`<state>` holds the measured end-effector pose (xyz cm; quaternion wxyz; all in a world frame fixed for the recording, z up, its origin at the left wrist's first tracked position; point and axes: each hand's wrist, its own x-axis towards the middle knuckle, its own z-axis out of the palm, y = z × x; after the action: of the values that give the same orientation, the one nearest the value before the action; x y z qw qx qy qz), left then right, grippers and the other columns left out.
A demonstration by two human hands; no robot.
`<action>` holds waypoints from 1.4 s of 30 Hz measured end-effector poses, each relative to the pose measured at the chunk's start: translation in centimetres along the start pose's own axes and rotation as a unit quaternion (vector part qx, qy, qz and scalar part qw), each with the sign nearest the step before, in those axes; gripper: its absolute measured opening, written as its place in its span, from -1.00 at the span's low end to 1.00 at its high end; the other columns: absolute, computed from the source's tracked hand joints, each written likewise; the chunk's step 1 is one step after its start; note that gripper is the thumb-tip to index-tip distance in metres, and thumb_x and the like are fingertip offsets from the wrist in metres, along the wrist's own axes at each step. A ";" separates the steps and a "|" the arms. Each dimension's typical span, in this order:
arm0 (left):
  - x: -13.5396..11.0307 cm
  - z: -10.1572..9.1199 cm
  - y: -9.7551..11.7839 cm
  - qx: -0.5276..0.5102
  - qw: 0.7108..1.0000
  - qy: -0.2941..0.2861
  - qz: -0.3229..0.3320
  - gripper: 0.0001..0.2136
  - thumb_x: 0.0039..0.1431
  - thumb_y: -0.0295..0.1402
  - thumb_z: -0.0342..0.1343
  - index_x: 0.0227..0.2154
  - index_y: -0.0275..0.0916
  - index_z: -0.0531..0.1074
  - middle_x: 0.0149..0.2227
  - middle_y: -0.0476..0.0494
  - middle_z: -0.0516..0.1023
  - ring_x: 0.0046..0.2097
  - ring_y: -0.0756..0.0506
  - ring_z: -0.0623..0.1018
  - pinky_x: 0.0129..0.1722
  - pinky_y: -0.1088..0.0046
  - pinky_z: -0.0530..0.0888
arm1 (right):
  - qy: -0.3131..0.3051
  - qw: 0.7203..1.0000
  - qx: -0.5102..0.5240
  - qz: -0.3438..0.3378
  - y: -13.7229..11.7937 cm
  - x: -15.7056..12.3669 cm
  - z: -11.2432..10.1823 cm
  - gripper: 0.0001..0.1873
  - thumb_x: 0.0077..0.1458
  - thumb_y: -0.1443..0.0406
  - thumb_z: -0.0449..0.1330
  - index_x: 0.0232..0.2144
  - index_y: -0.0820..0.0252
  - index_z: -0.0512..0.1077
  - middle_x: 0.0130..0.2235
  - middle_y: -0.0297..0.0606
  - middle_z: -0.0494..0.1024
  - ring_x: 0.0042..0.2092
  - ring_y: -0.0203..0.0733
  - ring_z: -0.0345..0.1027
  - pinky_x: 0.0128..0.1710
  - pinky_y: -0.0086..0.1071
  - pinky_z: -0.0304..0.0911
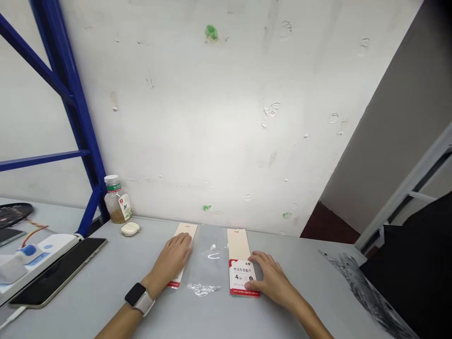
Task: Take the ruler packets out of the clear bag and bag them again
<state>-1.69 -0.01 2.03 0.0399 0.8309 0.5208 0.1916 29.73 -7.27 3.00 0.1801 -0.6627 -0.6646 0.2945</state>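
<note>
Head view: early stage, by the look of it

Flat, clear thin plastic bag [204, 268] on grey bench [197, 320], mid, betw. hands; no cards visible in it. To its L: long cream paper card [186, 229], red lower end, partly hidden under L hand [173, 256], laid palm-down, fingers extended, not gripping. To its R: long cream card stack [237, 245] w/ white-and-red printed lower front; R hand [270, 278] touches it, thumb + fingers spread, can't tell if gripping. Done: pcs laid side by side. Left, prob.: everything beyond layout; cards lie outside bag.

Two hands [173, 259] [273, 278]; one watch [135, 294]; one bottle [117, 201]
</note>
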 end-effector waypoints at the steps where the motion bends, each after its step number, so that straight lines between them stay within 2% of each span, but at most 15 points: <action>1: 0.0 0.1 0.3 0.001 1.000 0.000 0.009 -0.77 0.30 -0.37 -0.13 -0.10 -0.19 0.38 0.04 -0.25 0.47 0.11 -0.26 0.41 0.06 0.12 0.34 | 0.006 1.000 0.005 0.004 0.0 0.0 0.2 -0.49 -0.16 0.17 0.31 -0.09 0.02 0.36 0.27 -0.21 0.22 0.26 0.05 0.06 0.19 -0.11 0.00; 5: -0.6 0.6 2.6 -0.010 0.997 -0.006 0.080 -0.72 0.33 -0.33 -0.11 0.03 -0.12 0.34 0.08 -0.15 0.47 0.11 -0.19 0.43 0.07 0.19 0.37 | 0.060 0.994 0.087 0.017 0.5 0.5 1.0 -0.70 -0.20 0.28 0.29 -0.33 0.07 0.35 0.32 -0.22 0.12 0.28 0.09 0.03 0.19 -0.07 -0.04; 7: -1.0 0.9 3.8 -0.016 0.994 -0.004 0.113 -0.69 0.33 -0.31 -0.09 0.09 -0.11 0.31 0.11 -0.14 0.46 0.11 -0.20 0.44 0.08 0.18 0.37 | 0.076 0.986 0.149 0.005 0.8 0.8 1.3 -0.79 -0.18 0.30 0.26 -0.41 0.08 0.33 0.26 -0.22 0.23 0.18 0.06 0.19 0.09 -0.14 0.12; 9: -1.4 1.2 4.5 -0.013 0.993 -0.009 0.120 -0.67 0.32 -0.30 -0.06 0.12 -0.10 0.29 0.16 -0.16 0.42 0.11 -0.22 0.45 0.08 0.16 0.37 | 0.075 0.979 0.188 -0.006 1.1 1.2 1.4 -0.85 -0.13 0.29 0.22 -0.43 0.08 0.31 0.00 -0.21 0.46 -0.08 -0.03 0.39 -0.16 -0.25 0.25; 10: -1.5 1.3 4.8 -0.008 0.993 -0.012 0.116 -0.66 0.31 -0.30 -0.06 0.12 -0.10 0.29 0.18 -0.17 0.39 0.11 -0.23 0.44 0.08 0.14 0.37 | 0.072 0.978 0.195 -0.010 1.1 1.3 1.5 -0.86 -0.11 0.28 0.21 -0.43 0.07 0.31 -0.18 -0.25 0.51 -0.22 -0.09 0.40 -0.28 -0.30 0.25; 11: -1.5 1.3 4.9 -0.003 0.994 -0.015 0.109 -0.66 0.31 -0.30 -0.06 0.12 -0.10 0.29 0.20 -0.18 0.37 0.11 -0.24 0.44 0.07 0.13 0.36 | 0.068 0.978 0.197 -0.011 1.2 1.5 1.5 -0.87 -0.09 0.26 0.20 -0.43 0.07 0.31 -0.32 -0.32 0.49 -0.33 -0.14 0.37 -0.36 -0.33 0.22; 13: -1.5 1.1 5.1 0.001 0.995 -0.017 0.095 -0.67 0.32 -0.33 -0.09 0.12 -0.11 0.28 0.18 -0.18 0.37 0.09 -0.23 0.44 0.06 0.13 0.36 | 0.074 0.975 0.209 -0.017 1.2 1.7 1.7 -0.86 -0.05 0.22 0.20 -0.39 0.07 0.31 -0.47 -0.42 0.39 -0.43 -0.20 0.29 -0.42 -0.36 0.16; 15: -1.5 1.0 5.2 -0.002 0.996 -0.017 0.088 -0.68 0.34 -0.35 -0.12 0.11 -0.11 0.28 0.10 -0.15 0.44 0.05 -0.21 0.45 0.02 0.16 0.36 | 0.096 0.966 0.238 -0.027 1.2 1.8 1.8 -0.75 -0.02 0.19 0.20 -0.24 0.05 0.30 -0.49 -0.47 0.33 -0.44 -0.21 0.27 -0.40 -0.36 0.16; 17: -1.4 0.9 5.3 0.002 0.996 -0.014 0.088 -0.71 0.35 -0.36 -0.15 0.07 -0.12 0.32 -0.01 -0.13 0.49 -0.04 -0.19 0.47 -0.05 0.19 0.37 | 0.117 0.953 0.276 -0.033 1.0 1.8 1.9 -0.54 0.02 0.15 0.20 -0.03 0.01 0.20 -0.50 -0.51 0.29 -0.42 -0.19 0.30 -0.37 -0.33 0.19; 19: -1.3 1.0 5.4 0.011 0.996 -0.012 0.092 -0.75 0.36 -0.37 -0.16 -0.05 -0.14 0.39 -0.11 -0.12 0.50 -0.12 -0.18 0.48 -0.11 0.21 0.37 | 0.104 0.944 0.309 -0.037 0.8 1.7 2.0 -0.42 0.05 0.10 0.20 0.08 0.01 0.10 -0.49 -0.53 0.28 -0.41 -0.18 0.34 -0.36 -0.31 0.21; 21: -1.2 1.1 5.4 0.014 0.996 -0.011 0.092 -0.77 0.35 -0.40 -0.16 -0.19 -0.15 0.42 -0.17 -0.11 0.50 -0.17 -0.17 0.48 -0.15 0.23 0.36 | 0.060 0.937 0.342 -0.039 0.6 1.6 2.2 -0.40 0.06 0.05 0.20 0.08 0.01 0.10 -0.47 -0.53 0.28 -0.46 -0.23 0.31 -0.45 -0.36 0.18; 23: -1.2 1.3 5.4 0.010 0.996 -0.010 0.090 -0.77 0.35 -0.41 -0.16 -0.26 -0.15 0.42 -0.20 -0.09 0.50 -0.19 -0.16 0.47 -0.17 0.25 0.35 | 0.014 0.926 0.375 -0.039 0.4 1.4 2.4 -0.38 0.05 0.03 0.20 0.08 0.00 0.09 -0.46 -0.54 0.28 -0.55 -0.33 0.19 -0.56 -0.42 0.06; 27: -1.1 1.5 5.3 -0.005 0.997 -0.001 0.076 -0.77 0.38 -0.37 -0.19 -0.24 -0.14 0.39 -0.21 -0.07 0.50 -0.20 -0.15 0.48 -0.18 0.26 0.35 | -0.030 0.915 0.399 -0.047 0.2 1.1 2.9 -0.39 0.06 0.06 0.21 0.09 -0.04 0.07 -0.45 -0.58 0.20 -0.61 -0.44 0.00 -0.61 -0.47 -0.06; 35: -1.1 1.3 5.5 -0.127 0.990 0.015 0.052 -0.80 0.39 -0.31 -0.20 -0.18 -0.11 0.34 -0.12 -0.07 0.48 -0.11 -0.14 0.48 -0.14 0.26 0.43 | -0.073 0.913 0.398 -0.048 0.2 0.8 3.2 -0.41 0.05 0.07 0.23 0.08 -0.02 0.14 -0.43 -0.57 0.20 -0.63 -0.49 -0.02 -0.63 -0.49 -0.06; 42: -1.2 0.8 6.1 -0.137 0.987 -0.001 0.083 -0.82 0.36 -0.36 -0.15 -0.20 -0.10 0.36 -0.15 -0.06 0.50 -0.13 -0.13 0.51 -0.14 0.29 0.46 | -0.051 0.925 0.374 -0.040 -0.2 0.7 3.1 -0.36 0.03 0.12 0.23 0.13 -0.01 0.14 -0.42 -0.53 0.33 -0.63 -0.42 0.17 -0.67 -0.48 0.04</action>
<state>3.30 -3.75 2.57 0.1375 0.8582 0.4190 0.2627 27.61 -7.06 0.63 0.3925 -0.5042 -0.5407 0.5472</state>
